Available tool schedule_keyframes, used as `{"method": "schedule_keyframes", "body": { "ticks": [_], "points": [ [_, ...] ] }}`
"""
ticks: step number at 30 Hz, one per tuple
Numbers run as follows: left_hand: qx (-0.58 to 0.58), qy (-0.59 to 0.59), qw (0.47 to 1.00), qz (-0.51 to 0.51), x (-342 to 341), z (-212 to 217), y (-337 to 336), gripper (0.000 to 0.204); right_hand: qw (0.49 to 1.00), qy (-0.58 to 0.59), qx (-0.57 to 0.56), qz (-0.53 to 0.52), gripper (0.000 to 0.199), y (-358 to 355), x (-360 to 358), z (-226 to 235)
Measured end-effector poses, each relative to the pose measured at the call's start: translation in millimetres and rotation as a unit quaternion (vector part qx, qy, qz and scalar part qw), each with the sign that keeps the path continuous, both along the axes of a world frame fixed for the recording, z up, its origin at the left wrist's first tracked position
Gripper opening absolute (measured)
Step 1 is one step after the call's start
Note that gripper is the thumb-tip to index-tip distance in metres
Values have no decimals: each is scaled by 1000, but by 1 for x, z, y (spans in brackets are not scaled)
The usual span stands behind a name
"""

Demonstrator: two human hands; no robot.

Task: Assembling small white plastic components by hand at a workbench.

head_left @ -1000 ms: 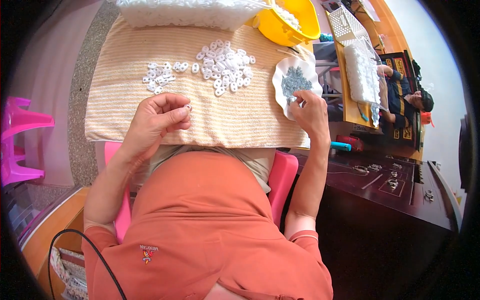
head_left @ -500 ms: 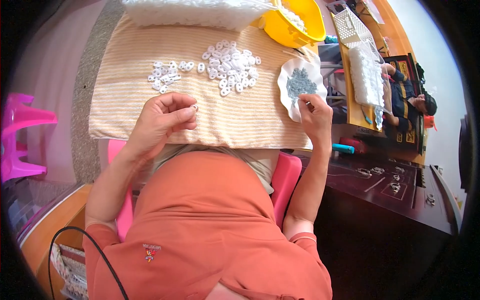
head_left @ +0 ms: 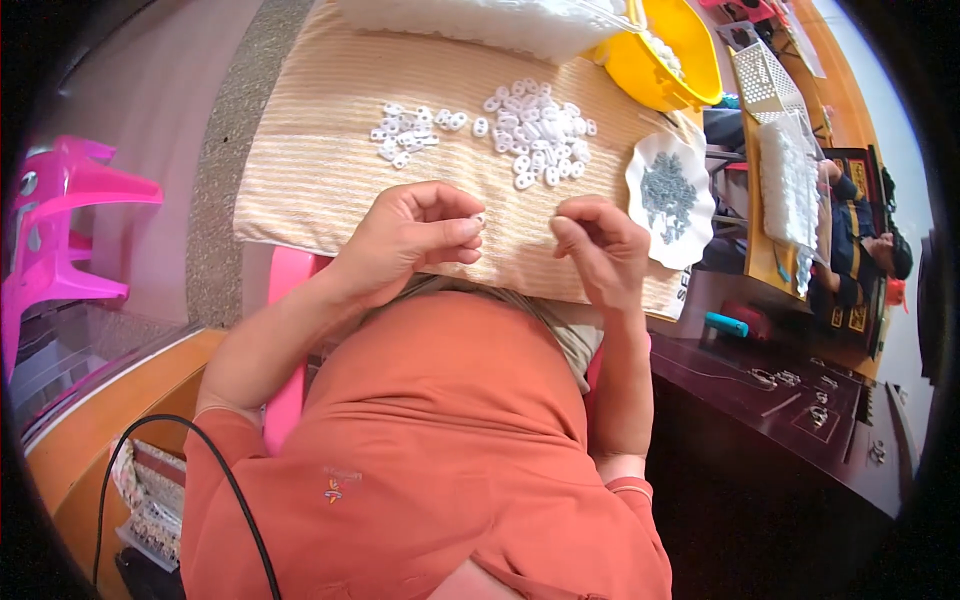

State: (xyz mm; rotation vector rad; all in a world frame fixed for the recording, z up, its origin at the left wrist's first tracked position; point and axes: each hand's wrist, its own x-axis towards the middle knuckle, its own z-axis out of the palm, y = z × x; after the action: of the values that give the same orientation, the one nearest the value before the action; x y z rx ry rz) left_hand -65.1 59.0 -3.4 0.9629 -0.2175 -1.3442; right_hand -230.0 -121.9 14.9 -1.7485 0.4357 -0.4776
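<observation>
The left hand (head_left: 405,243) pinches a tiny white plastic piece (head_left: 481,217) between thumb and fingertips just above the striped cloth (head_left: 310,170), while the right hand (head_left: 600,250), fingers curled narrow, seems to hold something too small to tell; the piece looks light, stiff and easy to drop, best gripped by its edges.

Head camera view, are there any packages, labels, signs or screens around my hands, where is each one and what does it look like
Clear plastic bag: top edge, beyond the striped cloth; long, full of white pieces.
Second clear bag: far right, on the orange side table; narrow, white contents.
Small logo: on the orange shirt, bottom; tiny, multicoloured.
Dark lettering: cloth's right edge, below the white plate; mostly hidden.
No screens or signs visible.
</observation>
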Motion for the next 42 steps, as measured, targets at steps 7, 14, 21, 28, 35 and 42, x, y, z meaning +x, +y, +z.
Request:
{"method": "schedule_keyframes", "body": {
  "ticks": [7,14,21,28,35,42],
  "points": [
    [-34,27,999,-1,-1,-2,0,18,993,-31,109,45,4,40,26,-15],
    [-49,47,998,6,-1,-4,2,17,994,-32,96,39,3,43,29,-18],
    [-43,47,998,19,-3,-5,1,17,998,-39,-28,41,6,41,30,-18],
    [-41,40,998,21,-4,-5,0,19,998,-49,-7,50,7,41,29,-22],
    [-37,46,998,26,-4,-6,0,22,996,-43,56,45,6,43,28,-23],
    [-32,43,998,30,-4,-6,0,22,996,-36,66,41,6,41,26,-25]
  ]
}}
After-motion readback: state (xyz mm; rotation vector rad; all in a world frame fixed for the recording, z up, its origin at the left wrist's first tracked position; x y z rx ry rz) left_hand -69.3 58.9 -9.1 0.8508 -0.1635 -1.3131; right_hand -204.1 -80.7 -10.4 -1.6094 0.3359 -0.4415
